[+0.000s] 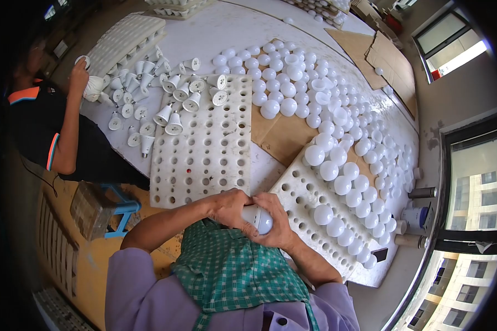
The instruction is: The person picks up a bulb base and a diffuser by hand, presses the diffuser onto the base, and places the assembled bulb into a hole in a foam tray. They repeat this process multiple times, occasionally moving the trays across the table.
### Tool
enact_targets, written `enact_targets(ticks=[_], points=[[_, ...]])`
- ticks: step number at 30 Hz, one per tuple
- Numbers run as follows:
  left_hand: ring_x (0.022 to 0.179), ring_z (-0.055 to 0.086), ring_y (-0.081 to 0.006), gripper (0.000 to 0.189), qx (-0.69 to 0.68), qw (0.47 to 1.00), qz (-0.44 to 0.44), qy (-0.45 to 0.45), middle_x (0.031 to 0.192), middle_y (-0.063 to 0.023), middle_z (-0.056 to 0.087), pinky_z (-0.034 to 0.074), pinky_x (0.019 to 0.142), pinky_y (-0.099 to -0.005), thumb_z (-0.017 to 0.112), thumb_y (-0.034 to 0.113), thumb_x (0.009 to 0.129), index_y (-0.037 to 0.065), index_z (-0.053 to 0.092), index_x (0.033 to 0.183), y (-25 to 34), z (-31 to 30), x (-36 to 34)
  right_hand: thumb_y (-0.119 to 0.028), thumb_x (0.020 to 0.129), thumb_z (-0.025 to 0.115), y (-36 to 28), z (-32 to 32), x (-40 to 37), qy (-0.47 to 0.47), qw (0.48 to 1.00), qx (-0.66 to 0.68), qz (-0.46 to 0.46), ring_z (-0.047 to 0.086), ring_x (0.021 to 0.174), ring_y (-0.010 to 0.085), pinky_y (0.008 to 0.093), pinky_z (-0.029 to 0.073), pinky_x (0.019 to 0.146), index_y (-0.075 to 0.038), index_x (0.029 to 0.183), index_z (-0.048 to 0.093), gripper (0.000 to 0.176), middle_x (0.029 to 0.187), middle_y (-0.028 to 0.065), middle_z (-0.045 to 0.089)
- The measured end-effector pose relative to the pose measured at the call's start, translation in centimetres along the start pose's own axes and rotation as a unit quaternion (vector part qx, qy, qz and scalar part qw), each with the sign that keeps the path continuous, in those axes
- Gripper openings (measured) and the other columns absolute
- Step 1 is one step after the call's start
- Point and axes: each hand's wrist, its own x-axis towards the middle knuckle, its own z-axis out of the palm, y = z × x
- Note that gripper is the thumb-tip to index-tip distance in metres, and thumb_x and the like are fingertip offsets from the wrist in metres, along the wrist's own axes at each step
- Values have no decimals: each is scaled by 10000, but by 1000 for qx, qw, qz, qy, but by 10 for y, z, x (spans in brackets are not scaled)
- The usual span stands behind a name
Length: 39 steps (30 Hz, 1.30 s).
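Note:
Close to my apron, both hands are wrapped round one light bulb (264,221), its white dome toward the right. My left hand (230,207) grips the base side, its fingers closed. My right hand (279,224) curls round the dome side. Just beyond my hands lies a white foam tray (204,160) with rows of holes. Several bulb bases (174,122) with white cone bodies lie at its far left end and on the table beside it. To the right, a second foam tray (294,194) carries rows of white bulb domes (323,214).
Many loose domes (292,72) cover cardboard (281,132) across the table (204,33). At the left, a co-worker's hand (80,74) holds a white round part near a stacked foam tray (128,41). A blue stool (124,207) stands below the table; windows line the right wall.

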Motion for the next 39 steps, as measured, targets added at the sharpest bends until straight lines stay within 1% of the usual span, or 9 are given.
enact_targets(ticks=[7,14,17,19,22,25,27,33,39], points=[[651,670,-255,675,27,996,-57,-66,717,-207,661,525,611,-323,814,483,586,-135,642,796,22,3,9,-70,595,759,-5,-7,-10,46,997,2,-55,580,869,280,368,487,754,-43,978,556,434,965,134,544],[736,672,-202,594,-124,953,-221,-167,826,-182,687,536,646,-291,797,404,719,-93,625,996,-4,-4,25,-71,596,780,19,1,-32,43,991,32,122,565,945,293,360,483,815,-56,1078,488,564,1087,151,515],[830,659,-166,635,-110,970,-194,-100,1030,-215,661,537,645,-267,773,352,768,-88,543,1165,-51,3,10,-85,626,798,21,-27,-36,36,985,-3,168,558,1010,305,374,476,853,-65,1086,465,568,1115,166,514],[901,650,-173,600,-112,968,-210,76,1152,-227,618,543,667,-284,762,297,786,-76,530,1196,-78,-5,-5,-94,618,791,29,-60,-41,94,960,-188,183,537,1029,362,423,483,857,-44,1059,508,526,1113,185,522],[891,659,-186,494,-75,945,-254,192,1156,-200,627,545,685,-292,730,193,802,-43,542,1194,-110,-39,-22,-128,617,783,52,-92,-49,3,899,-372,230,502,1064,349,433,460,896,-59,1089,551,531,1183,132,515],[868,668,-212,403,109,870,-280,391,1108,-176,652,540,733,-323,681,113,804,21,568,1180,-136,-79,-41,-186,633,798,64,-93,-50,-94,859,-426,267,474,1127,327,411,446,923,-94,1123,579,544,1236,112,493],[921,644,-362,398,233,813,-254,470,1081,-201,646,506,817,-410,598,16,784,31,560,1180,-156,-112,-57,-177,649,794,48,-89,-41,-82,861,-436,249,483,1124,325,409,449,920,-98,1122,582,524,1223,115,503],[1150,501,-403,506,321,779,-250,476,1198,-233,555,392,1001,-433,563,-61,715,-28,505,1216,-219,-156,-62,-123,720,754,60,-69,28,36,936,-258,238,573,1022,352,414,484,865,-65,1121,571,444,1127,145,581],[1141,515,-377,410,210,842,-315,384,1202,-213,573,400,997,-402,521,-84,729,-49,572,1134,-207,-167,-49,-177,784,700,185,-44,142,-5,916,-280,286,524,1136,331,416,448,940,-84,1270,490,537,1253,144,522]])
